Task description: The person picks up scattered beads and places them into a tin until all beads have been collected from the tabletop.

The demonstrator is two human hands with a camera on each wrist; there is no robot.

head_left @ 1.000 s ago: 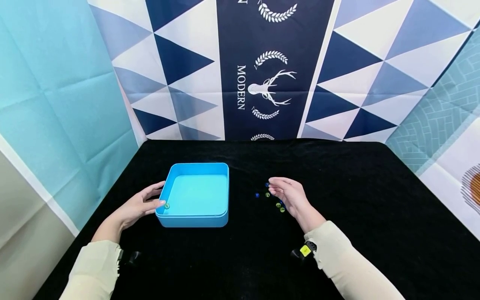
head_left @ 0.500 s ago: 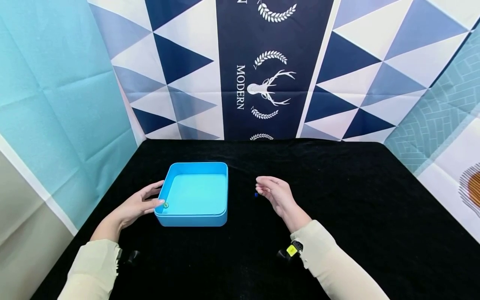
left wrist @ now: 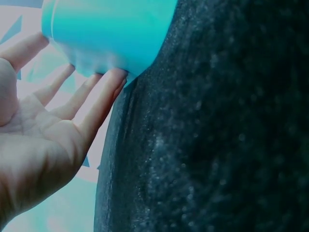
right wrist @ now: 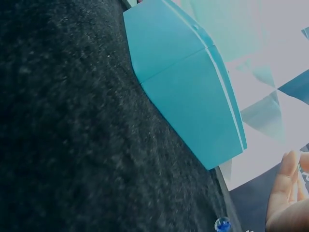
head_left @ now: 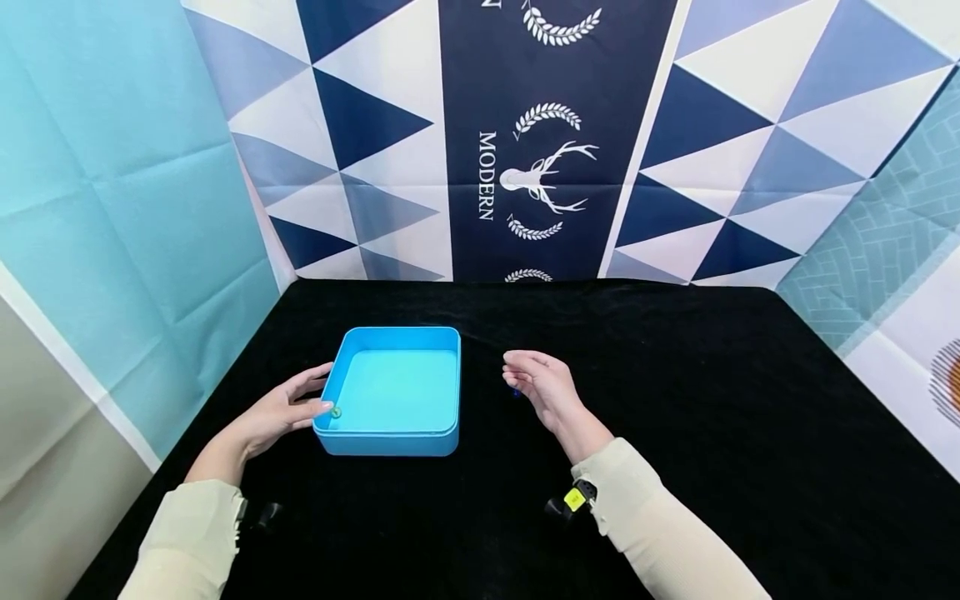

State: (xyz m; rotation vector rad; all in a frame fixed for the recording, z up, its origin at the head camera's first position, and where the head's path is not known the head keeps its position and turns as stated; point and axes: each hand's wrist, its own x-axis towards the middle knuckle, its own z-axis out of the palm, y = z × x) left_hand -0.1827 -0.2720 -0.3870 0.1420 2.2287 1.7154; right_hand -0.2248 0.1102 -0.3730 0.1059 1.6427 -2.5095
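Note:
A square blue box (head_left: 386, 443) stands on the black cloth, with a green-yellow marble (head_left: 336, 412) inside its near left corner. My left hand (head_left: 281, 414) is at the box's left side. Its thumb lies at the rim and its spread, nearly straight fingers (left wrist: 104, 96) touch the outer wall. My right hand (head_left: 546, 390) is over the cloth right of the box, fingertips together. A small glint between finger and thumb at the right wrist view's edge looks like a marble; its colour is unclear. A blue marble (right wrist: 222, 224) lies on the cloth just below this hand.
The black cloth (head_left: 712, 417) covers the table. Behind it hangs a patterned curtain (head_left: 555, 142), with a light blue sheet (head_left: 135, 167) at the left. Dark wrist cameras stick out by both cuffs.
My right hand has moved left toward the box. Several marbles seen beside it earlier are out of sight, possibly behind the hand. The left hand and the box stay put.

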